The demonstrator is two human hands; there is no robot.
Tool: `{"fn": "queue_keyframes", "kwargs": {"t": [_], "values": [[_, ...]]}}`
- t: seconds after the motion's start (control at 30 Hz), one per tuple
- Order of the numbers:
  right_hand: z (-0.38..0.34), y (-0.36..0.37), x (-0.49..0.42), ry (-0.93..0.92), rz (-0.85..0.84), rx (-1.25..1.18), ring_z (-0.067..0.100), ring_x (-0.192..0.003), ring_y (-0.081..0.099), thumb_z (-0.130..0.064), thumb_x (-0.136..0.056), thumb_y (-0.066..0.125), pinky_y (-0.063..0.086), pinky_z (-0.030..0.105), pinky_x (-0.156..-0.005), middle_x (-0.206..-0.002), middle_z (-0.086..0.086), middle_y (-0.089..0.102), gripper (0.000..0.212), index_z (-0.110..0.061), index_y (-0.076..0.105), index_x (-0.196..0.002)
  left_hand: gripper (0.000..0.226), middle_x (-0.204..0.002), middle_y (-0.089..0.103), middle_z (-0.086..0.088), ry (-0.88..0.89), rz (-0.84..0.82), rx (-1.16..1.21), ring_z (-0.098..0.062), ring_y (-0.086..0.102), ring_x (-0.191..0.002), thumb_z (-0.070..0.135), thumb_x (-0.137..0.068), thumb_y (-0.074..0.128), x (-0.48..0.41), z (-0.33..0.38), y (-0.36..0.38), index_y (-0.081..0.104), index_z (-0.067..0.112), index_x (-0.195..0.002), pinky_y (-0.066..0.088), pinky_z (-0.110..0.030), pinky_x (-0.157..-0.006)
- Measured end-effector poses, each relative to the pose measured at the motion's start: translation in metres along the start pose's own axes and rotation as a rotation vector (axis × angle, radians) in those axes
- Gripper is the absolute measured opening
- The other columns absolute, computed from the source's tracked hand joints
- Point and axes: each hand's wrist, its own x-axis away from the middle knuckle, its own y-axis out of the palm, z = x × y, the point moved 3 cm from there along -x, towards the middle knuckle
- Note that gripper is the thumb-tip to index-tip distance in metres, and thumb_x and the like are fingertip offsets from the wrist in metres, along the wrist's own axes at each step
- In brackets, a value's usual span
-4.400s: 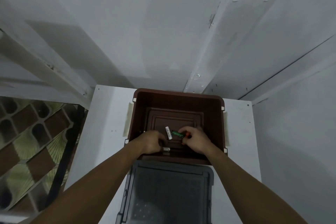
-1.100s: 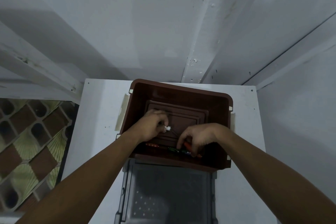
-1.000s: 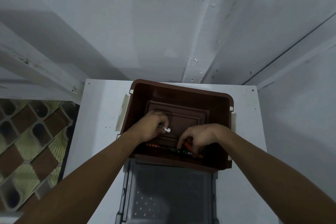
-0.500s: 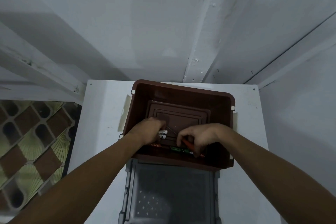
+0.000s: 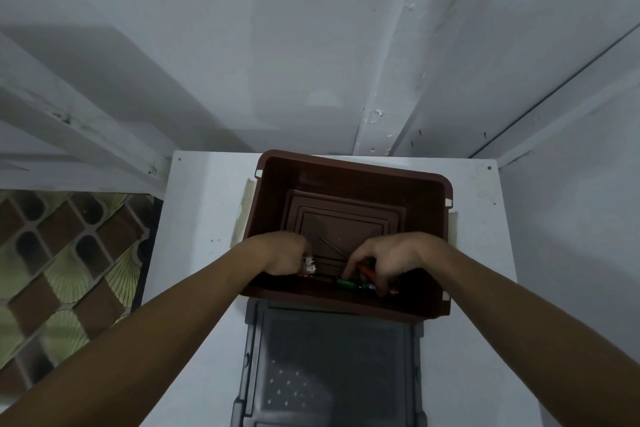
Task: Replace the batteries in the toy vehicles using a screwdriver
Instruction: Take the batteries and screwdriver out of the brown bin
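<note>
Both hands reach into a brown plastic tub on a white table. My left hand curls round small white-ended batteries near the tub's front left. My right hand grips a screwdriver with a red-orange handle, and its thin metal shaft points up and left across the tub floor. Under the right fingertips lies a green battery beside a darker one, along the tub's front wall. No toy vehicle is visible.
A dark grey crate sits right in front of the tub. The white table is narrow, with white walls behind and to the right. Patterned floor tiles show past the table's left edge.
My left hand has drawn back toward the tub's front left with the white-ended batteries. My right hand has stayed low at the front wall, holding the screwdriver over the green battery.
</note>
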Motion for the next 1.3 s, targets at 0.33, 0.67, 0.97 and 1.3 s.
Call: {"fn": "queue_keyframes", "kwargs": {"t": [0.33,0.67,0.97,1.3], "values": [[0.002,-0.001,-0.004,-0.008,-0.031,-0.055,0.019,-0.097,0.059,0.006,-0.08,0.069,0.056,0.03,-0.076,-0.121,0.009,0.059,0.053,-0.023,0.064,-0.125,0.028,-0.124,0.059,-0.003,0.008,-0.105,0.022,-0.02,0.055,-0.106,0.028,-0.099,0.052,0.009,0.0,-0.005,0.06,0.019,-0.125,0.041,-0.029,-0.087],[0.001,-0.001,-0.004,0.011,-0.047,-0.088,0.015,-0.09,0.059,0.003,-0.08,0.072,0.055,0.023,-0.063,-0.112,0.003,0.057,0.054,-0.022,0.062,-0.127,0.021,-0.114,0.062,-0.003,0.109,-0.116,0.103,-0.022,0.057,-0.103,0.026,-0.099,0.053,0.012,0.004,-0.001,0.063,0.016,-0.115,0.043,-0.033,-0.087],[0.002,0.0,-0.005,0.024,-0.034,-0.092,0.014,-0.088,0.06,0.004,-0.079,0.072,0.054,0.022,-0.062,-0.111,0.003,0.059,0.055,-0.023,0.063,-0.126,0.019,-0.103,0.059,-0.006,0.132,-0.084,0.081,-0.024,0.055,-0.093,0.032,-0.102,0.046,0.008,0.004,0.005,0.056,0.017,-0.108,0.044,-0.037,-0.081],[0.001,0.001,-0.003,0.025,-0.043,-0.079,0.017,-0.095,0.057,0.003,-0.081,0.071,0.058,0.028,-0.073,-0.117,-0.001,0.053,0.061,-0.031,0.06,-0.131,0.023,-0.116,0.056,-0.006,0.184,-0.072,0.041,-0.023,0.053,-0.103,0.028,-0.103,0.045,0.008,0.006,0.011,0.056,0.013,-0.116,0.043,-0.037,-0.089]]}}
